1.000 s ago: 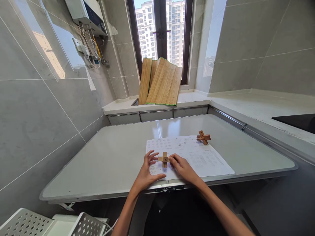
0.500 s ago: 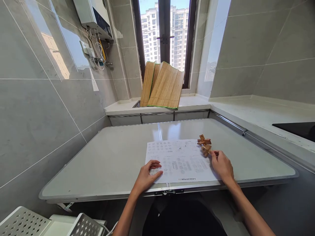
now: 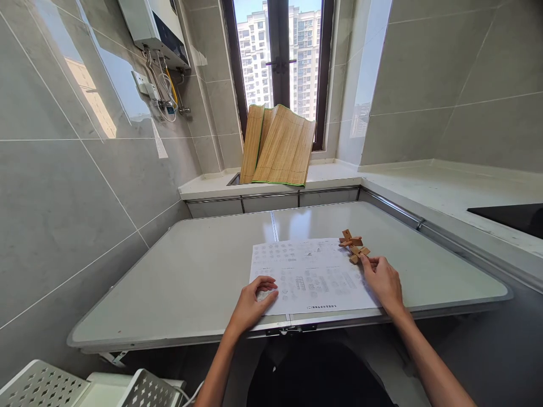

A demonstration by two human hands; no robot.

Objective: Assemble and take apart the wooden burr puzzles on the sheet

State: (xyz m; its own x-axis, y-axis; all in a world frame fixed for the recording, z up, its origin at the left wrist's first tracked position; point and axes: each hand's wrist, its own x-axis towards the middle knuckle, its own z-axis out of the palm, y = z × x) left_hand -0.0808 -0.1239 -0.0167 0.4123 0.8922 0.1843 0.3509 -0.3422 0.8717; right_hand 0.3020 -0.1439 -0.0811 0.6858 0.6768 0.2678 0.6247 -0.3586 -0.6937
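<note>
Our table [image 3: 169, 282] is pale grey-green with a silver seam [image 3: 274, 223] from far edge to near. By the near edge we have a white sheet [image 3: 314, 282] with rows of grey print and black characters. Toward the right edge, our farther wooden cross [image 3: 348, 242] is reddish brown, the nearer cross [image 3: 358, 253] lighter tan. Past the far edge we see a straw-yellow mat [image 3: 286, 150], finely striped, trimmed in green.
</note>
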